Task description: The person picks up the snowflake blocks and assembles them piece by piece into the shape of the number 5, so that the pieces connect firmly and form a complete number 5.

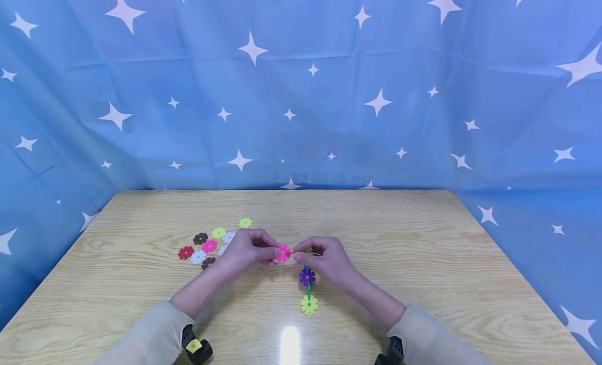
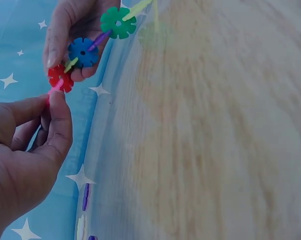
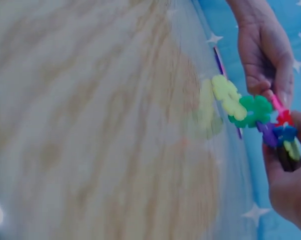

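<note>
1. A pink disc [image 1: 284, 253] is held raised over the middle of the surface [image 1: 423, 281], between both hands, with its edge set against that of a red disc [image 2: 55, 74].
2. By the left grip [image 1: 249, 249], the pink disc is pinched between thumb and fingers; by the right grip [image 1: 326, 258], the red disc is seemingly pinched likewise, though it is largely covered in the head view.
3. Below the red disc, a chain is formed, slot to slot: an upper yellow-green disc [image 2: 70, 65], a blue disc [image 2: 79, 51], a purple disc [image 1: 303, 277], a green disc [image 2: 113, 20] and a lower yellow-green disc [image 1: 309, 305].
4. Six discs are thus judged joined; whether the pink one, the seventh, is fully slotted cannot be told.
5. Left of the chain, at least nine loose discs are seen lying unjoined: one red [image 1: 185, 252], one pink [image 1: 209, 245], two dark [image 1: 200, 238], two yellow-green [image 1: 218, 232] and three white [image 1: 198, 257]. More may be hidden by the left hand. The joining is therefore judged partly done.
6. Behind the surface, a blue star-printed cloth [image 1: 301, 135] is hung.
</note>
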Tool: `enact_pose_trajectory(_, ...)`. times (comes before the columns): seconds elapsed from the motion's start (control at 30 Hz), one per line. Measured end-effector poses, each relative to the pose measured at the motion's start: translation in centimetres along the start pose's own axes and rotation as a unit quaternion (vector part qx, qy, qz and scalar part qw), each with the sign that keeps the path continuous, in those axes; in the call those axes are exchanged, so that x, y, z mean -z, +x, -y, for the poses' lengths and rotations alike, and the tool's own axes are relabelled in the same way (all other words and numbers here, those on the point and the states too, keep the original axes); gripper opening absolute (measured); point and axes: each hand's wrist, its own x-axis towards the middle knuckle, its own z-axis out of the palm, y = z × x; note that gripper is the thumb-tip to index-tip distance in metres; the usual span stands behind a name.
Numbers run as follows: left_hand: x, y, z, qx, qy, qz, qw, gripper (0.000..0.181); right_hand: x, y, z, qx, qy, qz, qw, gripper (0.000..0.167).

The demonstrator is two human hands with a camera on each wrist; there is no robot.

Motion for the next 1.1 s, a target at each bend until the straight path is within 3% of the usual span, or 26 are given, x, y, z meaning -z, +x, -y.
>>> enact_pose_trajectory(0.3,0.2,-0.2,0.0,0.005,-0.008,-0.001,1.0,0.012,-0.4,0.0,0.3,-0.001,-0.012,0.005,0.9999,0.041)
enact_pose_trajectory(0.43,0.3,-0.3,0.0,0.004,-0.016,0.006,0.9998,0.013,-0.6,0.0,0.3,-0.005,-0.014,0.009,0.9999,0.042)
enact_pose_trajectory(0.67,0.1,-0.5,0.0,0.008,-0.023,0.02,0.9995,0.016,-1.0,0.2,0.3,0.006,-0.067,0.0,0.9978,0.034)
enact_pose_trajectory(0.93,0.1,-0.9,-0.2,0.023,0.003,0.007,0.9997,0.018,-1.3,0.0,0.5,0.015,-0.078,0.01,0.9968,0.034)
enact_pose_trajectory(1.1,2.0,-1.3,-0.2,0.014,0.052,0.005,0.9985,0.023,-1.3,-0.1,0.4,0.018,-0.088,0.01,0.996,0.033)
